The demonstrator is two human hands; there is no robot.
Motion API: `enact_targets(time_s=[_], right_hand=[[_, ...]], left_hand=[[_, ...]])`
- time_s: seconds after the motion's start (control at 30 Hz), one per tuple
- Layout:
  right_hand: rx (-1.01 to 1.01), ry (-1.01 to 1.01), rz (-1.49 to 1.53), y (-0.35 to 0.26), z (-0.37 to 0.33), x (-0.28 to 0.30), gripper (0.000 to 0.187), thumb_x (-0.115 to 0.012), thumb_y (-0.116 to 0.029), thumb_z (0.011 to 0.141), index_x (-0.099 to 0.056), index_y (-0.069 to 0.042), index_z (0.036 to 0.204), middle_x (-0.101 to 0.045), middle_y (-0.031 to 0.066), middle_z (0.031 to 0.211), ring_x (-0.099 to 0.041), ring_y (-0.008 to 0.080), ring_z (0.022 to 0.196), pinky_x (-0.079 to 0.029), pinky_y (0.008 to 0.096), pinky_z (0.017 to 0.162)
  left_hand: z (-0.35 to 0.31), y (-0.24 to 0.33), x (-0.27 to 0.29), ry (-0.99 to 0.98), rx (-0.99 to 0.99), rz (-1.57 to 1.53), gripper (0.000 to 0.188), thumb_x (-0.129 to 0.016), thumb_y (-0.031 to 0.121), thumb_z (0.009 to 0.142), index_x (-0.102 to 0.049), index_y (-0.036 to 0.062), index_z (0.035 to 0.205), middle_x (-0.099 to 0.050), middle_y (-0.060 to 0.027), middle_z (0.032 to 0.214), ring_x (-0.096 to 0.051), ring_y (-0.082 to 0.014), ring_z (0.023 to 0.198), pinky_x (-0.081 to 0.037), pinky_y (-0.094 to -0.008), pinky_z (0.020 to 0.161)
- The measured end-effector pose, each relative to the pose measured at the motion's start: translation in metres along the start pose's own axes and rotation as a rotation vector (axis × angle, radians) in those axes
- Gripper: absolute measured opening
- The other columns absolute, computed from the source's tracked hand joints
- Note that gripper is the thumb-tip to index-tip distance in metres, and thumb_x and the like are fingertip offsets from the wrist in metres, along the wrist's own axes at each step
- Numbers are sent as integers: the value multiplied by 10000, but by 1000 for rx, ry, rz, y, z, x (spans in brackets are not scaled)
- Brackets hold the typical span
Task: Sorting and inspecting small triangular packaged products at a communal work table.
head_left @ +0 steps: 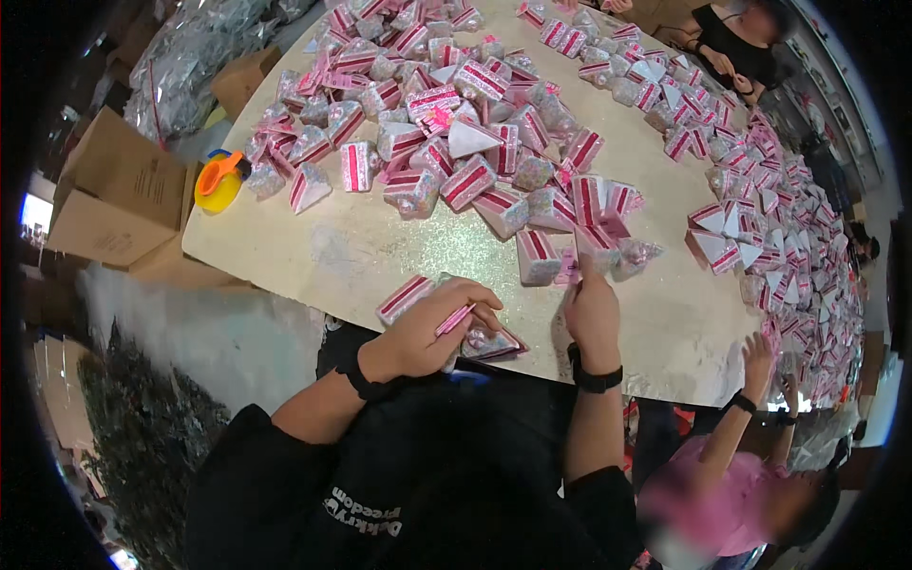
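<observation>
My left hand [432, 331] is curled at the table's near edge with a slim pink strip [454, 320] between its fingers. Beneath and beside it lie toy cake slices in clear wrap: one with red and white layers [406, 298] on its left, another [492, 342] at its right, partly hidden by the fingers. My right hand [594, 318] reaches forward, its fingers closed at the near end of a wrapped cake slice [597, 243]; its fingertips are partly hidden. Next to it are a pink tag [567, 267] and another slice [538, 257].
A large heap of wrapped cake slices [465, 179] covers the table's [370, 252] far side; more pile up at right [793, 237]. Orange and yellow tape rolls [218, 180] sit at the left edge, near an open carton [123, 190]. Two other people work at the right, one in pink [722, 484].
</observation>
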State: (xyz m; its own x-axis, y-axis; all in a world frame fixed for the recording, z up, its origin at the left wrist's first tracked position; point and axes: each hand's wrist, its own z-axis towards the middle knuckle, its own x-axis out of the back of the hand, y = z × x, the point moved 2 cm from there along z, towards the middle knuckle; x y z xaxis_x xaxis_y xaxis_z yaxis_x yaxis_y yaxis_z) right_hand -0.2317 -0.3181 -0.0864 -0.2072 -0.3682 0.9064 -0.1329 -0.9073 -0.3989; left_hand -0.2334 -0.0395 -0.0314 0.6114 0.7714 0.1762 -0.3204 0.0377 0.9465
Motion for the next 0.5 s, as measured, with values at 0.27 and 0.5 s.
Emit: enact_targets(time_s=[0.27, 0.5], right_hand=[[-143, 2, 50, 3, 6, -24, 473, -801, -309, 806, -578, -22, 1108, -706, 222, 920, -684, 439, 861, -536, 527, 760], [-196, 157, 461, 7, -15, -4, 152, -744, -90, 907, -668, 1, 1003, -689, 132, 828, -655, 242, 747, -519, 342, 732]], left_hand=[[-13, -7, -1, 214, 49, -182, 191, -566, 151, 1066, -657, -7, 1126, -676, -86, 1023, -633, -124, 843, -516, -287, 789], [-13, -21, 6, 360, 19, -193, 277, -659, 273, 1040, -619, 20, 935, -649, -44, 882, -588, -100, 808, -491, -265, 759]])
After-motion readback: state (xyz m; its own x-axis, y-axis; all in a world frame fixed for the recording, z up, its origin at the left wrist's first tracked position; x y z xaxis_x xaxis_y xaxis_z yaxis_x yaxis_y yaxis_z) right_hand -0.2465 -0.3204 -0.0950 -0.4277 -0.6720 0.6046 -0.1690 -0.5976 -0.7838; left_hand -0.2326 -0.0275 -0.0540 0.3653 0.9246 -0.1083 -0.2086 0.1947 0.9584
